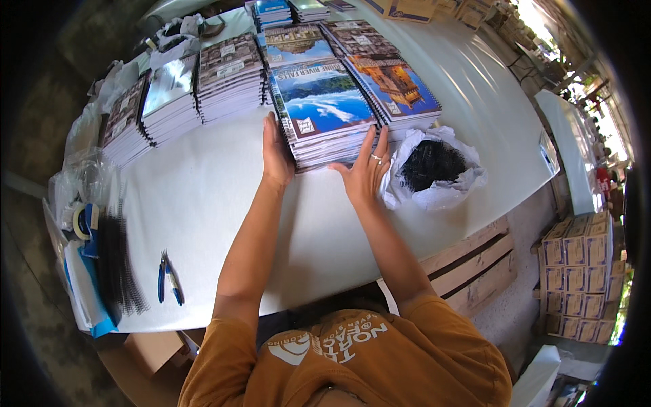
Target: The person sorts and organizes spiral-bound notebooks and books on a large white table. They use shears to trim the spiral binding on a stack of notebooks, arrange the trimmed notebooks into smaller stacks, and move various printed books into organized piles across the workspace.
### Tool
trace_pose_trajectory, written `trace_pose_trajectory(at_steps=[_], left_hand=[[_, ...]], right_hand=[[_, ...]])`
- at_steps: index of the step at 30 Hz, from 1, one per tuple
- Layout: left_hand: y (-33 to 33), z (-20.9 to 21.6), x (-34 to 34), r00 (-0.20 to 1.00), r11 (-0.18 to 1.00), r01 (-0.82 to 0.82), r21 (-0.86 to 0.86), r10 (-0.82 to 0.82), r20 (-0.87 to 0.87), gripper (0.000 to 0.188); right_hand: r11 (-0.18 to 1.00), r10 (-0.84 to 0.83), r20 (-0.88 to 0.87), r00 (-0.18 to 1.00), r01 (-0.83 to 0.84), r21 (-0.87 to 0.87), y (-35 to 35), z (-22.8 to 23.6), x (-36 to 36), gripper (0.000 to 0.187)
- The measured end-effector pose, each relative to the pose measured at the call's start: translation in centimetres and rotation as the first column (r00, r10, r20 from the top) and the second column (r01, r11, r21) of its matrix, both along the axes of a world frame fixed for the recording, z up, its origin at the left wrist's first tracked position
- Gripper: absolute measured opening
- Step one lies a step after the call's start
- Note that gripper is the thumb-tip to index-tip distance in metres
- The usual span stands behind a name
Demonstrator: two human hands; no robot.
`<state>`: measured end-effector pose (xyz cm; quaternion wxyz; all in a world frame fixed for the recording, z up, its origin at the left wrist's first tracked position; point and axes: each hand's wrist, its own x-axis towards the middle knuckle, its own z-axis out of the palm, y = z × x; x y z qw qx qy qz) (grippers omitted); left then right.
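A stack of spiral-bound notebooks [322,102] stands on the white-covered table in front of me. Its top cover shows a waterfall and green hills. Against the left side of this stack my left hand [277,154] rests with straight fingers. My right hand [366,166] touches the near right corner, fingers spread and a ring on one of them. Just right of that stack is another notebook stack [397,91], topped by a cover with a lit orange building. Close to my right hand sits a crumpled white plastic bag [464,183] holding black bits [430,165].
More notebook stacks [230,74] line the table's far left. Blue-handled cutting pliers [169,279] lie near the front edge. Black binding coils [122,264] and a tape dispenser [88,227] are at the left edge. Stacked cartons [576,278] and a wooden pallet [475,271] stand right.
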<state>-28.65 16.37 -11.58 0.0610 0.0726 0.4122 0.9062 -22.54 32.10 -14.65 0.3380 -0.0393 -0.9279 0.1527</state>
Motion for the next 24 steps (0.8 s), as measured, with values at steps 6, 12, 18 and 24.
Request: trace_pose_trajectory(at_steps=[6, 12, 18, 24], left_hand=[[-2.0, -1.7, -2.5, 0.984, 0.968, -0.066, -0.241, 0.103, 0.143, 0.100], [-1.4, 0.1, -3.7, 0.988, 0.966, 0.141, -0.217, -0.126, 0.084, 0.094], [-4.9, 0.8, -2.7, 0.968, 0.955, 0.204, -0.214, -0.164, 0.190, 0.060], [-5.5, -0.3, -2.4, 0.968, 0.973, 0.211, -0.097, -0.195, 0.155, 0.053]], right_hand=[[0.785, 0.168, -0.113, 0.979, -0.202, -0.586, -0.3, -1.7, -0.1, 0.095], [0.536, 0.108, -0.050, 0.993, -0.101, -0.838, -0.3, -2.0, -1.1, 0.077], [0.173, 0.432, -0.036, 0.901, -0.122, -0.977, 1.8, -2.0, 2.0, 0.061], [-0.269, 0.410, -0.266, 0.872, -0.163, -0.949, 1.3, -1.9, -3.9, 0.081]])
